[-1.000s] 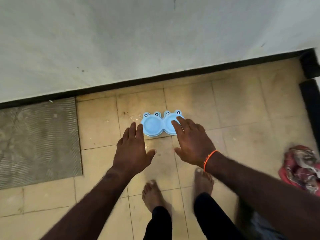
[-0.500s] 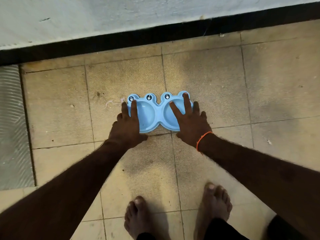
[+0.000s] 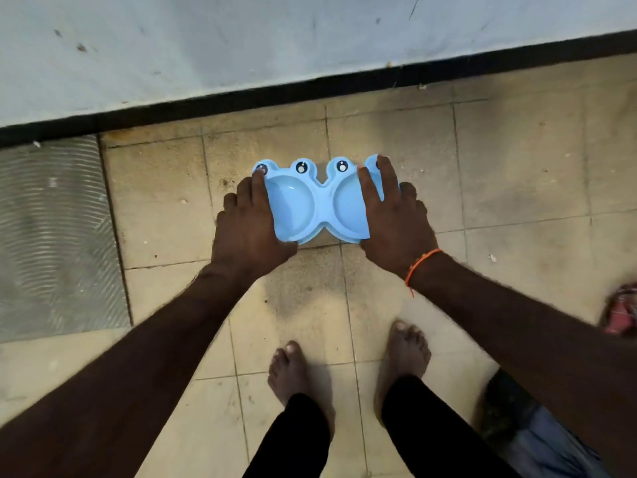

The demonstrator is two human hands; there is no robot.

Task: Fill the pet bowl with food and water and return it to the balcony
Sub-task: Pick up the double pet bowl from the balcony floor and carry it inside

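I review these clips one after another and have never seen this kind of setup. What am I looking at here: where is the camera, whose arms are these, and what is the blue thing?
There is no machine here. The camera sits on a person's head and looks forward and down, so the arms reaching in from the bottom are that person's own, with their bare feet below.

The blue thing is a pet bowl: one plastic piece with two round dishes and cartoon eyes along its far edge. Both dishes look empty. The left hand grips its left end and the right hand, with an orange thread at the wrist, grips its right end.

Under it is a beige tiled floor running up to a pale wall. A ribbed grey mat lies at the left, and some red cloth shows at the right edge.
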